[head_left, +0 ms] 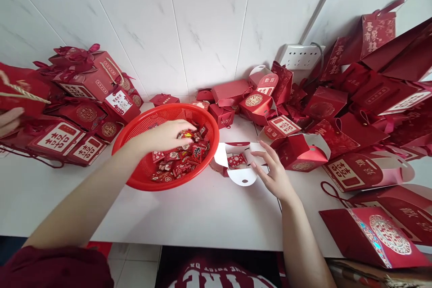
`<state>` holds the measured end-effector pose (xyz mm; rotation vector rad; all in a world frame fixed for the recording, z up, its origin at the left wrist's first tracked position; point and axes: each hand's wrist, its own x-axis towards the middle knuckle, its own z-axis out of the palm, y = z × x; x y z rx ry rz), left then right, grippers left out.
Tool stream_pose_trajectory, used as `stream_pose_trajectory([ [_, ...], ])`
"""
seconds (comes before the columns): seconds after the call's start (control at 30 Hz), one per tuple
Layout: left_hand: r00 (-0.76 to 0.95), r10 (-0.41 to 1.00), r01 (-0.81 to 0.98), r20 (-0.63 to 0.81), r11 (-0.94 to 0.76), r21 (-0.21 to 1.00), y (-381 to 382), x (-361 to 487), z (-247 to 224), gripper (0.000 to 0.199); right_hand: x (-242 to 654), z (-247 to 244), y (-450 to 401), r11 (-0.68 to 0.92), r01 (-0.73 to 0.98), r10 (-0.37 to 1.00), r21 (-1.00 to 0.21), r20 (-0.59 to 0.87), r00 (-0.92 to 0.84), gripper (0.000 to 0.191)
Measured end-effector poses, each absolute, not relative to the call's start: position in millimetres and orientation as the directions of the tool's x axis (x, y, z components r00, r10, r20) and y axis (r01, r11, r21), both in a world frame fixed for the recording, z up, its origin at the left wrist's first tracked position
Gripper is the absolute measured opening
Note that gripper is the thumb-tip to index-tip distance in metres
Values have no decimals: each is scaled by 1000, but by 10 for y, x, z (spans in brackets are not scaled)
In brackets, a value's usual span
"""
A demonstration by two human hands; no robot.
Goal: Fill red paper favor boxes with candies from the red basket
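Note:
A red plastic basket (pixel 135 175) stands on the white table, with many red-wrapped candies (pixel 175 162) in it. My left hand (pixel 172 135) reaches over its rim into the candies, fingers bent; whether it pinches one is hidden. Right of the basket lies an open red box (pixel 229 173) with white inner flaps spread and a red patterned packet (pixel 236 160) inside. My right hand (pixel 272 171) is at the box's right side, fingers apart, fingertips touching or just over its right flap.
Red gift boxes pile up at the left (pixel 72 137) and right (pixel 357 121). More boxes (pixel 231 92) line the tiled wall under a white power strip (pixel 300 57). Another person's hand (pixel 10 121) is beside a red box at the far left.

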<state>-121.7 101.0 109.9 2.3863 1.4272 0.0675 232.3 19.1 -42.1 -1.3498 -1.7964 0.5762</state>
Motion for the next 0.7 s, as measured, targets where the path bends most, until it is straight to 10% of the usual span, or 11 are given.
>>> stream_pose_trajectory([
  [0.37, 10, 984, 982, -177, 24, 187, 1817, -2191, 214, 61, 2306, -419, 210, 311, 575, 946, -757, 303, -114, 31],
  [0.7, -33, 956, 977, -293, 93, 194, 1841, -2131, 27, 86, 2318, -460, 203, 316, 575, 944, -755, 312, -109, 32],
])
